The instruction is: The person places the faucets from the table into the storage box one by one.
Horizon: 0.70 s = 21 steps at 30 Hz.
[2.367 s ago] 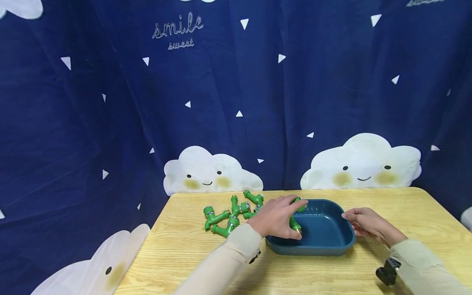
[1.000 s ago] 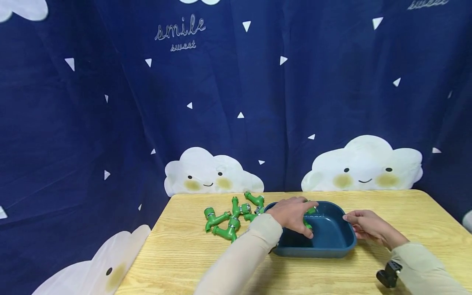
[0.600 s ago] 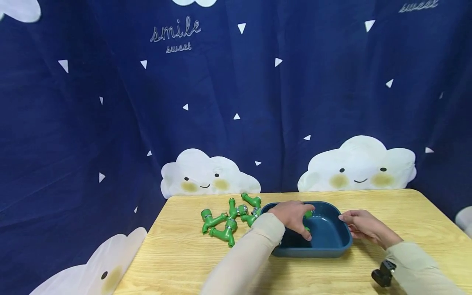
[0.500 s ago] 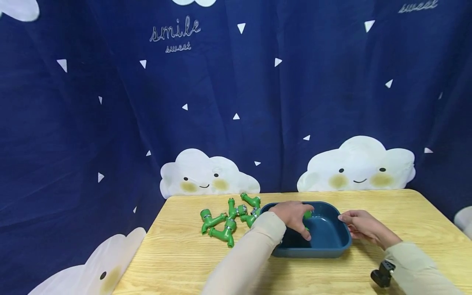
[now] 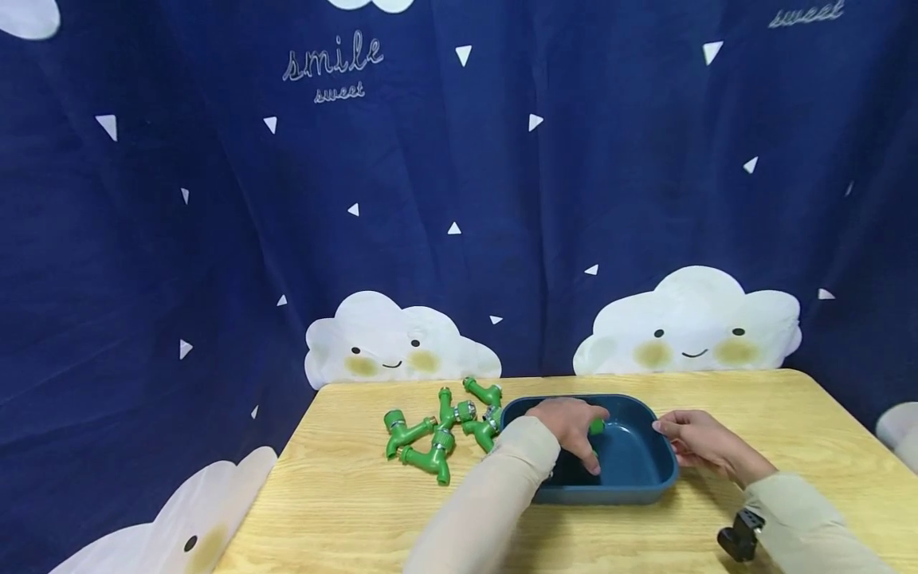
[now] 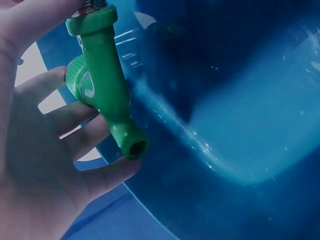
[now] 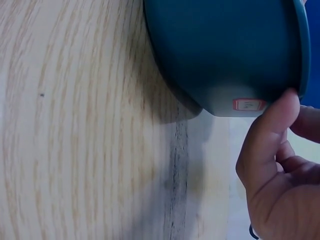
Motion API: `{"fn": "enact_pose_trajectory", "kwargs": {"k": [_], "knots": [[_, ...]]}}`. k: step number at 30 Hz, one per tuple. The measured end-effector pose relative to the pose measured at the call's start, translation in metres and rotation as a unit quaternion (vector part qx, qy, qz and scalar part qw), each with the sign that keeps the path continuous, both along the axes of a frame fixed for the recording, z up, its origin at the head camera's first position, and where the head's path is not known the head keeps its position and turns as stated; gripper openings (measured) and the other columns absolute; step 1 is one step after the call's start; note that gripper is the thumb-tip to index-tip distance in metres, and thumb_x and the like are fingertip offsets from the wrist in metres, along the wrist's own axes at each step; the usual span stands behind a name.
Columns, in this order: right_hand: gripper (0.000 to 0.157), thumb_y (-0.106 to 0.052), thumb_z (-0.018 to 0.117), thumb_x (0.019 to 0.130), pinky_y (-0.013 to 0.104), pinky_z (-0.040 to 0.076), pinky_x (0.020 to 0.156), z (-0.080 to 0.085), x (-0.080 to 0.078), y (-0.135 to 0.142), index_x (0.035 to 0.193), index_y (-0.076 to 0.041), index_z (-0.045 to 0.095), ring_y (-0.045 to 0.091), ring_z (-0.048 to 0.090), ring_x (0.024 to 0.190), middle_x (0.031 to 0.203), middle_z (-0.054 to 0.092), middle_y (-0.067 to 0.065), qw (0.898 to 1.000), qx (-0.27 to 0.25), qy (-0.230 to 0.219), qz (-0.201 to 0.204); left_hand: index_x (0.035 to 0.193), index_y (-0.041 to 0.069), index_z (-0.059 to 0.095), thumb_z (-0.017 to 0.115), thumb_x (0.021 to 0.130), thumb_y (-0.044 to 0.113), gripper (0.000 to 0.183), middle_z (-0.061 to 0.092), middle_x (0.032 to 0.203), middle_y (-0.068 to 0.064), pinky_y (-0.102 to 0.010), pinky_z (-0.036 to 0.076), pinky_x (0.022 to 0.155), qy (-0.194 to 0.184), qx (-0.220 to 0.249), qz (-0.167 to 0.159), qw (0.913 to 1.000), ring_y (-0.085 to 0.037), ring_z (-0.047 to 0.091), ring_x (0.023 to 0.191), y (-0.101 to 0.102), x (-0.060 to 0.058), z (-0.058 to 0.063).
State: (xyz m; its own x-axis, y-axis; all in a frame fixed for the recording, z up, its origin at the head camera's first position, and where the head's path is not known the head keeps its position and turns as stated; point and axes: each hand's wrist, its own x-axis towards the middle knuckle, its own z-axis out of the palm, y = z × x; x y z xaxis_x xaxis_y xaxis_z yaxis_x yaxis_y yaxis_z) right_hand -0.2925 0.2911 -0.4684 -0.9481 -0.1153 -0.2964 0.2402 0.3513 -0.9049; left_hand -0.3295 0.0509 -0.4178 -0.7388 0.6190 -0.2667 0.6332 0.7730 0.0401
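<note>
In the head view my left hand (image 5: pixel 570 430) is over the left part of a dark blue plastic basin (image 5: pixel 610 495). It holds a green tap (image 6: pixel 102 70), seen best in the left wrist view, with the thumb near the threaded end and the fingers behind the body. Most of this tap is hidden by the hand in the head view. My right hand (image 5: pixel 710 448) pinches the basin's right rim between thumb and fingers. From the right wrist view, the thumb lies on the rim beside a small red-edged sticker (image 7: pixel 248 104).
Several more green taps lie left of the basin, among them one tap (image 5: pixel 433 458) in front and another tap (image 5: pixel 482 392) at the back. Everything stands on a light wooden table (image 5: pixel 344 510). A dark blue curtain (image 5: pixel 430 159) with clouds hangs behind.
My left hand has moved right and lower into the basin with the tap. The right hand keeps its hold on the rim. The head view has shifted slightly.
</note>
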Motion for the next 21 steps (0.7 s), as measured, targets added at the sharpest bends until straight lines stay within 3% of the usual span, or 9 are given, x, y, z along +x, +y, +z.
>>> {"fn": "enact_pose_trajectory", "kwargs": {"k": [12,21], "knots": [[0.026,-0.017,0.047,0.105,0.025,0.057,0.059,0.000,-0.002,0.004,0.109,0.005,0.058,0.010,0.061,0.067,0.077,0.062,0.001,1.000,0.005,-0.008,-0.006,0.145,0.047,0.042,0.085,0.070,0.052,0.087,0.053,0.140,0.024,-0.021,0.050,0.095,-0.018,-0.005,-0.009,0.9998,0.004,0.054,0.119,0.009,-0.003,-0.005],[0.025,-0.018,0.047,0.105,0.022,0.054,0.055,-0.001,-0.001,0.001,0.110,0.004,0.058,0.008,0.059,0.063,0.074,0.060,-0.001,1.000,-0.004,-0.004,0.004,0.146,0.053,0.038,0.085,0.071,0.051,0.088,0.050,0.143,0.026,-0.020,0.051,0.092,-0.016,-0.045,0.001,0.9989,0.004,0.053,0.123,0.013,-0.003,-0.009]]}}
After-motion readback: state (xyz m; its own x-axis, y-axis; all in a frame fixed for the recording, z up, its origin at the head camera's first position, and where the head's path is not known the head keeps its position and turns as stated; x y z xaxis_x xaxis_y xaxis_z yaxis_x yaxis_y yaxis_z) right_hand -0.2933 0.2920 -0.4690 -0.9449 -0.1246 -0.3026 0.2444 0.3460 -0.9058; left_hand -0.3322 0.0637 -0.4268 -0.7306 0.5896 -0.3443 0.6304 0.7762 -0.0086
